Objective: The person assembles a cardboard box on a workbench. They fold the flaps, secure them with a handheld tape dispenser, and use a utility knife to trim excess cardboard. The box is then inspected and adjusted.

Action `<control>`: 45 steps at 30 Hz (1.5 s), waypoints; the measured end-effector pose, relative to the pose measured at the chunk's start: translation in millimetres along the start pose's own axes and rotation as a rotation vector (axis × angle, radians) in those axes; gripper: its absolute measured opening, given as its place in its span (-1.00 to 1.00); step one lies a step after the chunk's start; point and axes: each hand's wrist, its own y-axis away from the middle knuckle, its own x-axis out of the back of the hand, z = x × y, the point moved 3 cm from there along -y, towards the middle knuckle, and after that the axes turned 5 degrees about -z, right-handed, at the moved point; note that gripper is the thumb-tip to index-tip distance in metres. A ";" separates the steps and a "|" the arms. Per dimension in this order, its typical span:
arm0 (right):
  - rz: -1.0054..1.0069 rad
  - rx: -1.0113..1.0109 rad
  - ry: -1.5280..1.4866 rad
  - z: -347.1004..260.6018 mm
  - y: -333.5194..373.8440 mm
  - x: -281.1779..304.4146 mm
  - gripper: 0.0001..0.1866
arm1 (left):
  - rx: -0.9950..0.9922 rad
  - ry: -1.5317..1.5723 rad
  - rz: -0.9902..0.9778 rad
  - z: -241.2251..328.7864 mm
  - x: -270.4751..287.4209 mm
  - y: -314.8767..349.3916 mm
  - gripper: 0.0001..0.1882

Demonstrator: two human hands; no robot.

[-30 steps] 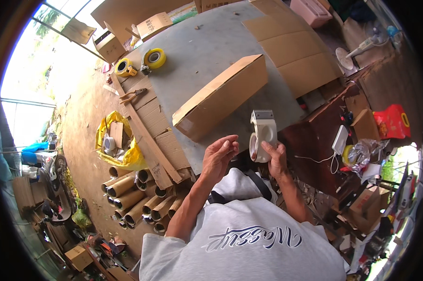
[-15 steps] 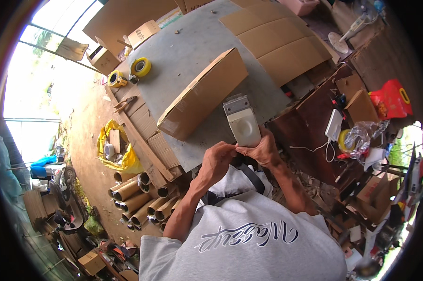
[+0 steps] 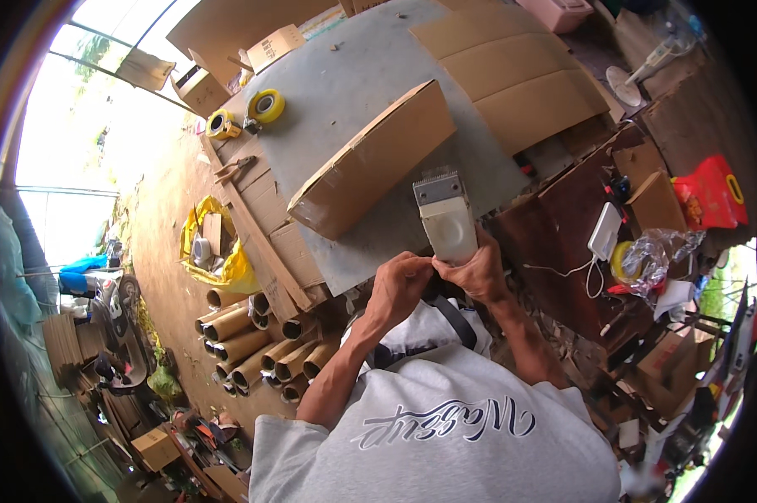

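— While both hands meet at the worktop's point(image 3: 353, 75) near edge, what do they hold?
— Right hand point(image 3: 479, 272) is closed round the white tape dispenser point(image 3: 447, 218), its toothed end up. Left hand point(image 3: 399, 285), fingers curled, pinches at its lower end.
— And beside it?
— A long cardboard box point(image 3: 374, 159), just left.

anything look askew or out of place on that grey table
The long cardboard box lies slanted across the grey table, square to none of its edges. Both hands, left hand and right hand, hold a white tape dispenser at the near edge. Two yellow tape rolls sit at the far corner. Nothing looks spilled or damaged.
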 end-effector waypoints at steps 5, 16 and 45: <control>-0.058 -0.060 -0.054 4.0 4.7 -2.2 -0.46 | 0.183 0.303 0.123 -34.4 0.2 9.7 -0.65; -0.164 -0.052 -0.037 -0.4 -8.2 -40.0 -0.39 | -0.001 0.099 0.146 -18.8 22.3 26.9 -0.77; 0.066 -0.362 -0.501 7.1 -18.0 -176.8 -0.72 | 0.111 1.120 0.242 -137.3 87.2 51.1 -0.55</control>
